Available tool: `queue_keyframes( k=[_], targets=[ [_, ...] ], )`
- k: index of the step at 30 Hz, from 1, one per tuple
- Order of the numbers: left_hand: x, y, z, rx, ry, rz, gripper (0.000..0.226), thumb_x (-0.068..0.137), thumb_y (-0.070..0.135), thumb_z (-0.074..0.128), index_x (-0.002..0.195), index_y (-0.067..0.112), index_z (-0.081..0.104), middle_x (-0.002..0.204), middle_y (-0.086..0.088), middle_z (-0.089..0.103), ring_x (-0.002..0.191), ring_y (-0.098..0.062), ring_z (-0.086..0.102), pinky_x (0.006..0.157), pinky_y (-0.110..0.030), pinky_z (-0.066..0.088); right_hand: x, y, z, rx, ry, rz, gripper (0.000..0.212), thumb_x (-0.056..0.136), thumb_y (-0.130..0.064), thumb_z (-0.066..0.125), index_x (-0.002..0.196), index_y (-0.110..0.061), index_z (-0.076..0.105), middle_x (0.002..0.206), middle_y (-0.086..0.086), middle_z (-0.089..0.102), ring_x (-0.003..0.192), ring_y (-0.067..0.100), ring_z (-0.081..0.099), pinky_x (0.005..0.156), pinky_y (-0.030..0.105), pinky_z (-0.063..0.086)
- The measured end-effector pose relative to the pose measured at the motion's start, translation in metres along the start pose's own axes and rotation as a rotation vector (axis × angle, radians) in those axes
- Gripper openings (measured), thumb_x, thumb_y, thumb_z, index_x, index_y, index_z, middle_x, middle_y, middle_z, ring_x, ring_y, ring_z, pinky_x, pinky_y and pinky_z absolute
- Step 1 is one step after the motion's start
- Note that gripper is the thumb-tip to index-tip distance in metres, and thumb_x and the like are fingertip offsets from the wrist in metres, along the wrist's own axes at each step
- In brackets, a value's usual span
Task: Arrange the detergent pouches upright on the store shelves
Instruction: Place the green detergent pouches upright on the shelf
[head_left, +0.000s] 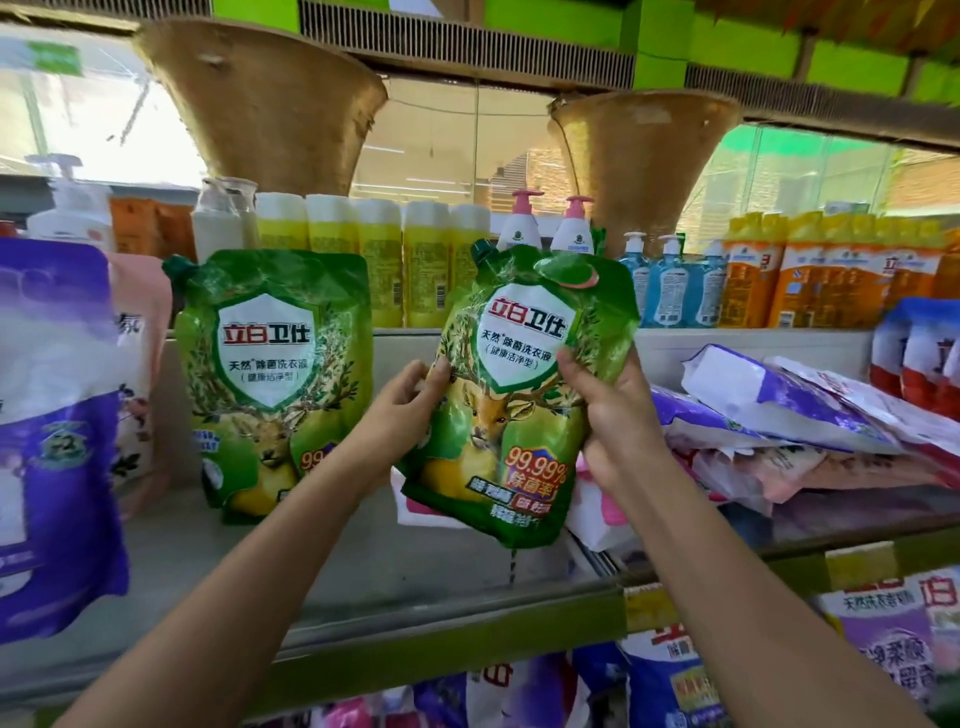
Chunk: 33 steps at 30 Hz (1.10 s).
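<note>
Green 立白卫仕 pouch (511, 395), marked 99.99%, gripped by left hand (410, 402) and right hand (605, 410).

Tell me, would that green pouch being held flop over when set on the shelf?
Probably a little floppy: the green pouch looks crinkled and soft. Its bulging lower half suggests liquid weight. The standing green pouch nearby stays up, so it could too.

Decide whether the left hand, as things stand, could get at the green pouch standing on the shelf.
Probably not at once: the left hand grips the held pouch, as does the right hand. Once freed, the way looks open: the standing pouch is just beside it, with nothing between.
</note>
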<state>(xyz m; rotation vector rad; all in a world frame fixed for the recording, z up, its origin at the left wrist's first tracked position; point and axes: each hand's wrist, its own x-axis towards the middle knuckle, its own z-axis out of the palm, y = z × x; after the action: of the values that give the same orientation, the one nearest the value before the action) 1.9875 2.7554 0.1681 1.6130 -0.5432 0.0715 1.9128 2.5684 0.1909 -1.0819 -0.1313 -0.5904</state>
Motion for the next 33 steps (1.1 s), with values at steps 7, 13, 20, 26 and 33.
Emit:
queue_keyframes(
  k=[7, 13, 20, 26, 33],
  targets=[
    [-0.027, 0.009, -0.013, -0.079, -0.179, 0.004, 0.082, 0.048, 0.080, 0.073, 0.108, 0.026, 0.062, 0.098, 0.001, 0.077, 0.092, -0.016, 0.073, 0.074, -0.026, 0.057, 0.001, 0.000, 0.001, 0.154, -0.183, -0.055, 0.028, 0.091, 0.001, 0.059, 0.115, -0.013, 0.062, 0.103, 0.004, 0.077, 0.094, 0.021, 0.074, 0.072, 0.036, 0.061],
    [-0.049, 0.007, -0.009, -0.285, -0.107, -0.102, 0.052, 0.058, 0.040, 0.087, 0.095, 0.013, 0.061, 0.085, -0.010, 0.077, 0.074, -0.025, 0.075, 0.061, -0.031, 0.059, 0.001, 0.006, 0.001, 0.109, -0.234, -0.039, 0.035, 0.082, -0.011, 0.067, 0.117, -0.013, 0.063, 0.106, 0.007, 0.076, 0.096, 0.022, 0.074, 0.073, 0.035, 0.060],
    [-0.074, -0.004, -0.020, -0.314, -0.002, -0.134, 0.032, 0.063, 0.037, 0.083, 0.086, 0.016, 0.074, 0.093, -0.014, 0.076, 0.081, -0.029, 0.074, 0.063, -0.032, 0.059, -0.018, 0.034, 0.004, -0.002, -0.255, 0.199, 0.059, 0.072, -0.053, 0.075, 0.119, -0.018, 0.070, 0.113, 0.010, 0.074, 0.104, 0.029, 0.072, 0.083, 0.044, 0.059],
    [-0.095, 0.006, -0.075, -0.226, 0.077, -0.114, 0.037, 0.061, 0.039, 0.080, 0.085, 0.012, 0.071, 0.085, -0.012, 0.076, 0.074, -0.025, 0.074, 0.059, -0.030, 0.058, -0.041, 0.054, 0.059, 0.118, -0.248, 0.158, 0.035, 0.071, -0.042, 0.076, 0.099, -0.022, 0.078, 0.100, 0.006, 0.078, 0.091, 0.023, 0.076, 0.065, 0.033, 0.061],
    [-0.122, 0.008, -0.135, -0.153, 0.224, -0.109, 0.036, 0.071, 0.033, 0.069, 0.101, 0.014, 0.066, 0.095, -0.009, 0.077, 0.084, -0.023, 0.075, 0.061, -0.027, 0.059, -0.061, 0.083, 0.119, 0.112, -0.356, 0.181, 0.016, 0.075, -0.045, 0.072, 0.084, -0.033, 0.080, 0.092, 0.002, 0.079, 0.083, 0.020, 0.076, 0.062, 0.031, 0.060]
  ],
)
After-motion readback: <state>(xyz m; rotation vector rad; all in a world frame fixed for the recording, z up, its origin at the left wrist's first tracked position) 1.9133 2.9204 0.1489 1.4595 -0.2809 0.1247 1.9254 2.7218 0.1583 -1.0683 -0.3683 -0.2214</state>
